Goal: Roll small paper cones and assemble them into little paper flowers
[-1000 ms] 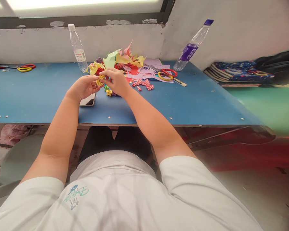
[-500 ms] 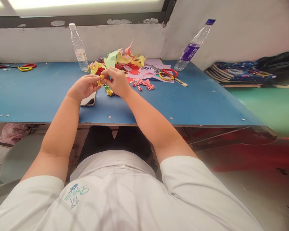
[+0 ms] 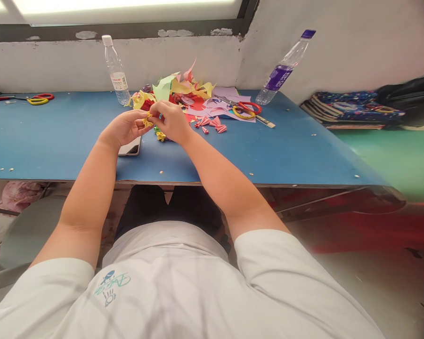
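Above the blue tabletop (image 3: 205, 162), my left hand (image 3: 123, 128) pinches a small yellow folded-paper flower (image 3: 148, 120) between its thumb and fingers. My right hand (image 3: 172, 121) is closed on the same flower from the other side, its fingertips partly covering it. Another yellow paper flower (image 3: 160, 136) lies below my hands, with green and purple pieces partly hidden beside it. Several pink folded-paper pieces (image 3: 212, 123) rest to the right of my right hand. A phone-like flat device (image 3: 130, 148) sits under my left hand, mostly covered.
Behind my hands is a heap of coloured paper scraps (image 3: 183, 88). Red-and-yellow scissors (image 3: 245, 111) lie on purple paper, near a cutter-like strip (image 3: 265, 121). Two bottles stand at the back, one white-capped (image 3: 116, 77), one purple-labelled (image 3: 279, 75). More scissors (image 3: 38, 99) lie far left.
Both hands stay almost in place around the yellow paper flower, with only a slight shift of the fingers. Nothing on the table has visibly moved.
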`<act>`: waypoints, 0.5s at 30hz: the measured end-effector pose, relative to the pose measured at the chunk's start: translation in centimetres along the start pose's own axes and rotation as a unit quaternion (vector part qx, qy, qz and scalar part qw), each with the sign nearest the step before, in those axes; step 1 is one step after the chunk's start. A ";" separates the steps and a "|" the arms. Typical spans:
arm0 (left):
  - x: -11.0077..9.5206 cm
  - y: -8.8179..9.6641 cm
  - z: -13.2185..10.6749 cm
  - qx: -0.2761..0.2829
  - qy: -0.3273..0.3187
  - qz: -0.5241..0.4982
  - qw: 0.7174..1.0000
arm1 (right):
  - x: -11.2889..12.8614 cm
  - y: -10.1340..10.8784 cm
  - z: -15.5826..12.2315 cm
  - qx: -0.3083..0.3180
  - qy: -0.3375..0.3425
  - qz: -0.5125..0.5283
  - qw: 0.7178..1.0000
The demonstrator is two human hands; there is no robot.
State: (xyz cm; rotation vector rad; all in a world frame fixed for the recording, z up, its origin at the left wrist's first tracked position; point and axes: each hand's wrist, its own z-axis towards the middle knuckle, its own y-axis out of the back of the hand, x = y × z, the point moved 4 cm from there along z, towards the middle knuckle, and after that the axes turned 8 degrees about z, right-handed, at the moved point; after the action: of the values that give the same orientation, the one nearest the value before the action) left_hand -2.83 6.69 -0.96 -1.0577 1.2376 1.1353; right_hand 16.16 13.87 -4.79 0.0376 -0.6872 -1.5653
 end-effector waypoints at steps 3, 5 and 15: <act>0.1 0.0 0.1 0.000 0.007 -0.007 1.000 | 0.4 -0.1 0.1 0.013 -0.004 0.002 1.000; 0.2 0.0 0.1 0.004 0.005 -0.010 1.000 | 1.0 0.0 0.1 0.012 0.004 0.004 1.000; 0.4 0.0 0.4 0.007 0.022 -0.014 1.000 | 1.4 0.1 0.1 0.029 -0.016 0.001 0.999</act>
State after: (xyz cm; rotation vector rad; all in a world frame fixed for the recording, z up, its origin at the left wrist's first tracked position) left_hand -2.74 7.13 -1.33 -1.0920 1.2601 1.0864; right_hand 16.02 12.60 -4.12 0.0543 -0.7572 -1.5475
